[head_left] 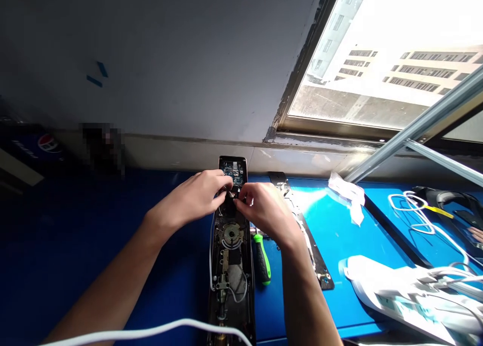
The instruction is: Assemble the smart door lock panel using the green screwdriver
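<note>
Blue worktop [181, 270] carries a long, narrow black housing [234, 258] that stretches from the near edge of the view toward the wall, with its inner parts exposed. At its far end sits a dark green circuit board [237, 172]; lower down are a round metallic disc [231, 234] and thin white wires [211, 245].

Both hands meet over the housing, just below the circuit board. The left hand [206, 190] comes in from the left with its fingers curled and thumb bent toward them; the right hand [266, 205] faces it, thumb and fingers drawn together. The fingers hide whatever lies between them, so I cannot tell what either hand grasps.

Right beside the housing lies a green-and-black-handled screwdriver [263, 260]. Farther right, under the right forearm, a flat black plate [317, 258] rests at a slant. Beyond it are a crumpled clear plastic bag [347, 192] and a white power strip [400, 290] with cables.
</note>
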The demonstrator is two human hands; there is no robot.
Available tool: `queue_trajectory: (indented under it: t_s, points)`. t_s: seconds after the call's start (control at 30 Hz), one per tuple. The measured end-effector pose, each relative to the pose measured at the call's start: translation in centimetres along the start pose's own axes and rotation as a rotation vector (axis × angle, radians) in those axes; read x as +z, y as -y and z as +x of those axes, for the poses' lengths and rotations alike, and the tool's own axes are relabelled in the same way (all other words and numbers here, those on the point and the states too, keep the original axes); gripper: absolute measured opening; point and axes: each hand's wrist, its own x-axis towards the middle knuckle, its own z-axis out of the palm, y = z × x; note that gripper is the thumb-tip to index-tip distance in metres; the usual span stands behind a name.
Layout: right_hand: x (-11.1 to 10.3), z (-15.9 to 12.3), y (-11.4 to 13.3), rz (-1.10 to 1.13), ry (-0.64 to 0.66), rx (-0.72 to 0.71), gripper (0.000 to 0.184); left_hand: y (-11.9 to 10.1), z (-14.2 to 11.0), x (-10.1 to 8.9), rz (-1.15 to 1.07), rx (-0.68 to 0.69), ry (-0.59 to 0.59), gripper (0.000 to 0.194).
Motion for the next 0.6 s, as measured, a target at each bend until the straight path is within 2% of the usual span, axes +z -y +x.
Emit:
queue_trajectory:
  t_s: [0.13,0.27,0.43,0.6]
  points:
    - [1.3,0.5,0.3,-0.02,0.019,0.046,0.017,0.1,-0.1,-0.1,0.026,-0.027,0.005,0.02]
    - [1.7,0.5,0.5,0.008,0.014,0.07,0.017,0.3,-0.1,0.0,0.074,-0.03,-0.008,0.018]
    - [1.4,0.1,0.8,0.088,0.001,0.104,0.015,0.5,0.0,0.3,0.107,-0.045,-0.018,0.019]
    - [0.3,-1.2,0.6,0.153,0.043,0.117,0.015,-0.1,0.0,0.3,0.118,-0.026,-0.027,0.019]
